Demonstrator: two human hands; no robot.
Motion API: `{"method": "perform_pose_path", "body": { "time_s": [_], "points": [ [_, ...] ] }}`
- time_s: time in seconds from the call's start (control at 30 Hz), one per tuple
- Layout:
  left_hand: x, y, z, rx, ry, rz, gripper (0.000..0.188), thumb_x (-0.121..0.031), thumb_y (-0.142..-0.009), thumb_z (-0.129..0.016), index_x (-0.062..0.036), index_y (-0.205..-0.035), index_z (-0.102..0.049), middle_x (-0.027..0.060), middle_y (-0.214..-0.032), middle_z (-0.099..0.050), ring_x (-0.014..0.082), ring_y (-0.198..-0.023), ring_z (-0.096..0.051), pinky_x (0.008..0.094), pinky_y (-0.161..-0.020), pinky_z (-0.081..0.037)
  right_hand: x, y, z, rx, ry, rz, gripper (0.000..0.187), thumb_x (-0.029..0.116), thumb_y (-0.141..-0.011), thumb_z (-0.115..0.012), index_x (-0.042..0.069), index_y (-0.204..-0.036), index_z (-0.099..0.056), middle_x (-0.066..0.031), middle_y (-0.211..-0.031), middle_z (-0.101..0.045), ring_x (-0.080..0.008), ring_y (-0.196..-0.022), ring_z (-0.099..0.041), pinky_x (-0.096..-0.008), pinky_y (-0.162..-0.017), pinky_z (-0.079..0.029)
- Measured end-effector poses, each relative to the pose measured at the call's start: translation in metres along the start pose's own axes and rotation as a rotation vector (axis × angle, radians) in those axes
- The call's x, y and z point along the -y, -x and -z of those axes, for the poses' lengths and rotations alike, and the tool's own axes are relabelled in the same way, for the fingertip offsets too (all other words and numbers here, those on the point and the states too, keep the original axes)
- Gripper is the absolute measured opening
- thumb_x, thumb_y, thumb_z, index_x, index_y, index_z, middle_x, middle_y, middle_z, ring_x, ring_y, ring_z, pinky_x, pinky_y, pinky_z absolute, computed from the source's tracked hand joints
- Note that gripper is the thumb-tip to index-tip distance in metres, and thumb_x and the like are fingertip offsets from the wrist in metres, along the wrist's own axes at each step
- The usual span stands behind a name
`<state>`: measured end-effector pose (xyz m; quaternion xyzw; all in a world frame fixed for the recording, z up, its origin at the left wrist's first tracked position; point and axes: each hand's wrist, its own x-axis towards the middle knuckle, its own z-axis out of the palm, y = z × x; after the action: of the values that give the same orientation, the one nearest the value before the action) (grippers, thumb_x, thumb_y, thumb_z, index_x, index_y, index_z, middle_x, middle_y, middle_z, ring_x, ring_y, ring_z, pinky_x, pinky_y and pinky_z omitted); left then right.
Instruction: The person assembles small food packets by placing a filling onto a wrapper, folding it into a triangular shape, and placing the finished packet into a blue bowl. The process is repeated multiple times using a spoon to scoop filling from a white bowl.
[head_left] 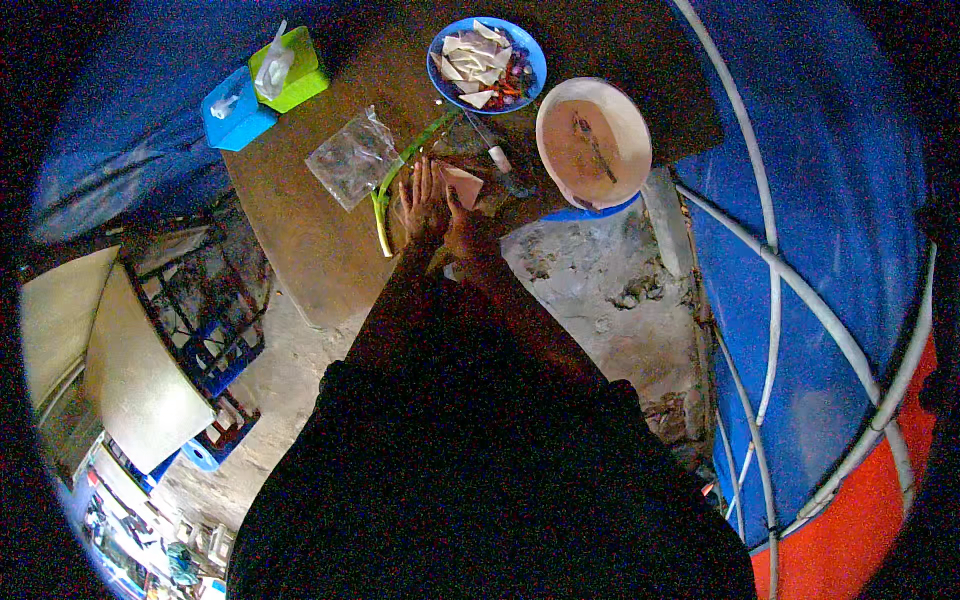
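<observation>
My left hand [422, 206] lies flat with its fingers stretched out, on the brown table beside a long green onion [382, 212]. Close against it, my right hand [464, 232] has its thumb at the edge of a pale pinkish flat piece [463, 186] and seems to grip it; most of its other fingers are hidden. A knife with a white handle [499, 158] lies just beyond the hands. Left of the onion is a clear plastic bag [355, 158]. At the far side, a blue bowl [434, 84] holds white flat cut pieces and chopped red and purple bits.
A white basin [644, 150] with brownish water and a dark utensil-like thing stands at the table's right. Blue [240, 122] and green [310, 90] containers sit at the back left. Whitish poles [770, 240] cross a blue tarp on the right. A pale chair [140, 375] is at left.
</observation>
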<state>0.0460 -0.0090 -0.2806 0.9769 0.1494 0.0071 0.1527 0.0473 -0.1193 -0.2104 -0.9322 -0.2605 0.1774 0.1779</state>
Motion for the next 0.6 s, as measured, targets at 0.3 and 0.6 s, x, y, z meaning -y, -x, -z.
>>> {"method": "perform_pose_path", "body": {
  "time_s": [0.3,0.6],
  "points": [
    [0.001,0.006,-0.011,-0.148,-0.178,-0.073,0.063,-0.031,-0.091,-0.038,-0.0067,-0.147,-0.021,0.0097,-0.154,-0.016,0.0233,-0.143,-0.015,0.0513,-0.113,-0.009,0.000,0.012,-0.002,-0.011,-0.005,-0.035,0.062,0.007,-0.084,-0.051,0.004,-0.142,-0.029,-0.0181,-0.077,-0.060,-0.0305,-0.067,-0.060,-0.0421,-0.059,-0.049],
    [0.007,0.008,-0.019,-0.208,0.071,-0.107,0.061,-0.037,-0.095,-0.033,-0.0066,-0.147,-0.021,0.0116,-0.155,-0.013,0.0255,-0.142,-0.015,0.0529,-0.112,-0.009,0.013,0.017,0.012,-0.087,-0.183,-0.021,0.069,0.010,-0.080,-0.057,0.007,-0.143,-0.028,-0.0212,-0.070,-0.061,-0.0356,-0.061,-0.060,-0.0480,-0.055,-0.048]
  ]
}}
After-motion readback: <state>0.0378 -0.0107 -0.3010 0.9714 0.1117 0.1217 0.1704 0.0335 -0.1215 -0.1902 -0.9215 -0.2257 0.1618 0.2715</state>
